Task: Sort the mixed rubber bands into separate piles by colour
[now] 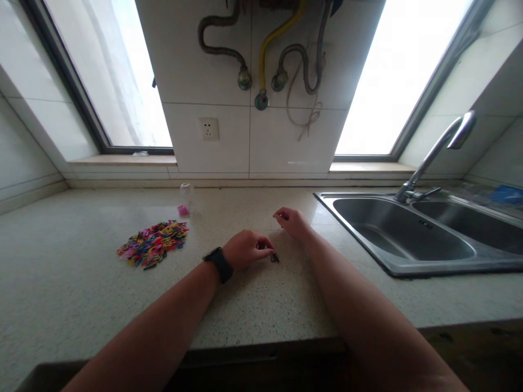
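My left hand [248, 249], with a black watch [220, 263] on the wrist, rests low over the counter. Its thumb and forefinger are pinched together, touching a few small dark rubber bands [275, 257] on the surface. Farther forward and to the right, my right hand [292, 222] hovers close to the counter with thumb and fingertips closed; anything between them is too small to make out. Off to the left lies a loose heap of small multicoloured rubber bands [154, 242]. Behind the heap are a clear plastic container [187, 197] and a small pink piece, perhaps its lid [183, 210].
The speckled pale countertop [245, 321] ends at a front edge near my forearms. On the right is a steel double sink [392, 228] with a tall faucet [437, 152]. Hoses [220, 50] and a socket [210, 129] are on the tiled back wall between two windows.
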`<state>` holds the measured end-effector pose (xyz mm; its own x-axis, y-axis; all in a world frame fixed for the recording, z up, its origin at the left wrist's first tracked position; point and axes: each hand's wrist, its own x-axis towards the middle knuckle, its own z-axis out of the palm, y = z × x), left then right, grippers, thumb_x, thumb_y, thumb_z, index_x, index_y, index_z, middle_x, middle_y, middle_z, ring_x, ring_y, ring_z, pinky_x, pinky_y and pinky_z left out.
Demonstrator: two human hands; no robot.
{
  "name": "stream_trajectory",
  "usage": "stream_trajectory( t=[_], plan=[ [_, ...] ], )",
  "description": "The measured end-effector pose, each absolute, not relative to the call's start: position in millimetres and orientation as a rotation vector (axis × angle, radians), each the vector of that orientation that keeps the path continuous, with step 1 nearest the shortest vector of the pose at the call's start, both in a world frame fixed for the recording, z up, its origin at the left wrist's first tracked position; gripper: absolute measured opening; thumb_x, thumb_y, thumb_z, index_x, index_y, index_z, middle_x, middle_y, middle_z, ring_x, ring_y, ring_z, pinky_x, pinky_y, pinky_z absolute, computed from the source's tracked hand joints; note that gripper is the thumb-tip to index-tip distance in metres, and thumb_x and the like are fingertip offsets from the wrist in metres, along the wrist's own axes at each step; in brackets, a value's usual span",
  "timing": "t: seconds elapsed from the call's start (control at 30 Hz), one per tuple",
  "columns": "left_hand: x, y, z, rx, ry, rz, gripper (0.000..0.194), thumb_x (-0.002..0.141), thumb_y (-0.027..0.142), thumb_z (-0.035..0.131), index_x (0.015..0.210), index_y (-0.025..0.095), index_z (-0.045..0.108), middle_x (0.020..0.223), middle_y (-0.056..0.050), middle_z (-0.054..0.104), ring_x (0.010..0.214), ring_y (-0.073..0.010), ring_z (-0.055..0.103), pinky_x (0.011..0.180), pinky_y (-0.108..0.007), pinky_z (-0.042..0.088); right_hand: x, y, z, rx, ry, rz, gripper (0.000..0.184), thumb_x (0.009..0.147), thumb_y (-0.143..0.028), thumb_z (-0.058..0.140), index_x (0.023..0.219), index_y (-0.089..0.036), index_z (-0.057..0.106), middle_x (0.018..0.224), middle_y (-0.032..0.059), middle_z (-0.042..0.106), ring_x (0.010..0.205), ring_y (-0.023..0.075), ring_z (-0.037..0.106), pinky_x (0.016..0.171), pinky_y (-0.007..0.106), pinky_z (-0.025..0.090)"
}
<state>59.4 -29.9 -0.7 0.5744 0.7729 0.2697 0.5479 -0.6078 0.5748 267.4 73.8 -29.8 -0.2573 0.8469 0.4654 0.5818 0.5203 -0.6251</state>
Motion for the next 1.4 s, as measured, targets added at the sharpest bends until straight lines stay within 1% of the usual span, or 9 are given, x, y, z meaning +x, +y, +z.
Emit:
stream_trajectory(
  t=[0.5,0.9,1.0,1.07,1.13,1.2,1.27,1.33,1.4],
  plan=[
    [63,-32,-1,2.640,1.169,0.618,0.022,0.088,0.040,0.059,0.091,0.023,0.074,0.078,-0.002,0.068,0.071,-0.0153,0.059,0.064,-0.026,0.037,264,70,-33,-1.105,-2.095,0.394,0.025,0.085,-0.036,0.056,0.086,-0.018,0.072,0.063,-0.0004,0.063,0.056,0.0108,0.051,0.055,0.022,0.035],
    [46,-35,14,2.708,1.238,0.661,0.030,0.093,0.042,0.051,0.096,0.022,0.073,0.077,-0.003,0.070,0.068,-0.0143,0.060,0.063,-0.025,0.038,266,75,-36,-1.131,-2.098,0.413,0.027,0.085,-0.039,0.055,0.088,-0.018,0.072,0.060,-0.0008,0.061,0.056,0.0115,0.051,0.054,0.022,0.035],
    [26,-31,27,2.725,1.267,0.699,0.031,0.093,0.042,0.051,0.091,0.021,0.073,0.075,-0.003,0.069,0.067,-0.0146,0.059,0.062,-0.025,0.038,267,77,-36,-1.136,-2.118,0.408,0.027,0.086,-0.039,0.054,0.087,-0.018,0.072,0.060,-0.0006,0.061,0.056,0.0116,0.051,0.054,0.022,0.036],
    [4,-27,34,2.670,1.280,0.780,0.033,0.093,0.041,0.049,0.090,0.019,0.073,0.079,-0.004,0.070,0.069,-0.0147,0.060,0.063,-0.025,0.040,268,78,-36,-1.135,-2.122,0.407,0.027,0.086,-0.039,0.054,0.086,-0.018,0.072,0.061,-0.0001,0.061,0.057,0.0117,0.052,0.056,0.023,0.037],
    [-24,-23,38,2.588,1.281,0.885,0.032,0.094,0.037,0.047,0.094,0.018,0.073,0.085,-0.005,0.071,0.074,-0.0150,0.061,0.067,-0.025,0.042,268,78,-37,-1.135,-2.117,0.408,0.027,0.086,-0.039,0.054,0.086,-0.018,0.072,0.063,0.0006,0.063,0.058,0.0119,0.053,0.057,0.023,0.038],
    [-55,-20,35,2.482,1.418,0.998,0.034,0.093,0.040,0.048,0.092,0.017,0.074,0.075,-0.004,0.068,0.067,-0.0144,0.058,0.062,-0.025,0.042,267,78,-36,-1.135,-2.121,0.416,0.027,0.085,-0.039,0.054,0.087,-0.019,0.072,0.065,0.0012,0.064,0.058,0.0121,0.054,0.059,0.024,0.039],
    [-84,-20,30,2.324,1.541,1.082,0.038,0.094,0.044,0.046,0.091,0.017,0.074,0.062,-0.001,0.059,0.057,-0.0129,0.052,0.055,-0.024,0.039,266,76,-35,-1.135,-2.131,0.418,0.027,0.085,-0.039,0.054,0.087,-0.019,0.072,0.066,0.0017,0.065,0.059,0.0124,0.054,0.059,0.024,0.040],
    [-106,-22,25,2.182,1.569,1.166,0.041,0.094,0.047,0.046,0.091,0.017,0.074,0.060,0.001,0.054,0.054,-0.0120,0.049,0.054,-0.023,0.038,265,73,-33,-1.136,-2.142,0.411,0.027,0.085,-0.039,0.055,0.087,-0.018,0.072,0.068,0.0020,0.065,0.060,0.0125,0.054,0.059,0.024,0.039],
    [-121,-24,24,2.072,1.588,1.285,0.042,0.093,0.048,0.046,0.092,0.016,0.073,0.061,0.001,0.052,0.055,-0.0116,0.048,0.055,-0.023,0.038,264,69,-31,-1.142,-2.152,0.404,0.028,0.085,-0.039,0.054,0.087,-0.018,0.072,0.067,0.0018,0.065,0.059,0.0125,0.053,0.059,0.024,0.039]
  ],
)
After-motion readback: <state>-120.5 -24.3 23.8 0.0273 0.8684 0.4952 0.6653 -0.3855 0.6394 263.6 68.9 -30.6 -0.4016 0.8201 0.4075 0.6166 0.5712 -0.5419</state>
